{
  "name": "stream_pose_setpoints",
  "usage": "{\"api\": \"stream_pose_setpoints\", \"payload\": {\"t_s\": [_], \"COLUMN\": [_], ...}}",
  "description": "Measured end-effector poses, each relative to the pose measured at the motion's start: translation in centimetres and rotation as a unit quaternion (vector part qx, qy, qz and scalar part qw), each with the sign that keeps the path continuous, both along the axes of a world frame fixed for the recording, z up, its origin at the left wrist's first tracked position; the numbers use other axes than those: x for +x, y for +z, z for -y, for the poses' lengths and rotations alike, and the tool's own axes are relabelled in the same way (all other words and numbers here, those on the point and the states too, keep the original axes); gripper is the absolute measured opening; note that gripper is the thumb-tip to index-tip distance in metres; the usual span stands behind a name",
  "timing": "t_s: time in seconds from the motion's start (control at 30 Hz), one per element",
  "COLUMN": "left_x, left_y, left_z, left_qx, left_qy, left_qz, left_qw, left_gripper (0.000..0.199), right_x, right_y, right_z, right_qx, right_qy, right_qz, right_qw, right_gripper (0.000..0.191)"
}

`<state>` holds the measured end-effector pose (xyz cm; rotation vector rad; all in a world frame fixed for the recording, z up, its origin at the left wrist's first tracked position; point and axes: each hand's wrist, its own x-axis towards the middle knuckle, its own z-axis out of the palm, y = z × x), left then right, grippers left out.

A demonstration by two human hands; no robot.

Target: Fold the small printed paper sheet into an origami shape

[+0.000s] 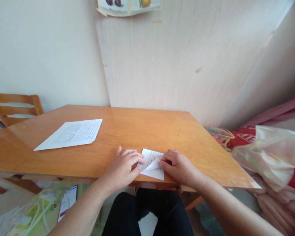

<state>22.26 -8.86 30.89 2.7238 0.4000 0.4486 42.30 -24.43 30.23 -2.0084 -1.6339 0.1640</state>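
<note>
A small printed sheet of paper (pixel 152 172), partly folded over, lies at the table's near edge in front of me. Its raised flap runs diagonally, with rows of printed characters showing behind it. My left hand (pixel 125 166) has its thumb and bent fingers closed at the paper's left edge. On the other side, my right hand (pixel 178 165) pinches the flap near the right edge, its fingertips partly covering the print. Both wrists come in over the front of the table.
Further left on the wooden table (pixel 147 127) lies a stack of printed sheets (pixel 71 134). A wooden chair (pixel 17 103) stands at the far left, and plastic bags (pixel 272 154) are piled on the right. Below the table at left, a phone (pixel 68 200) rests beside white cables.
</note>
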Motion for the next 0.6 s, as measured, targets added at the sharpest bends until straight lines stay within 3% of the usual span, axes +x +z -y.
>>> {"api": "stream_pose_setpoints", "payload": {"t_s": [0.6], "left_x": [-1.00], "left_y": [0.50], "left_z": [0.18], "left_qx": [-0.006], "left_qy": [0.007], "left_qz": [0.000], "left_qw": [1.000], "left_gripper": [0.014], "right_x": [-0.98], "right_y": [-0.73], "right_z": [-0.05], "right_qx": [0.005], "right_qy": [-0.068], "right_qz": [0.019], "right_qw": [0.997], "right_gripper": [0.018]}}
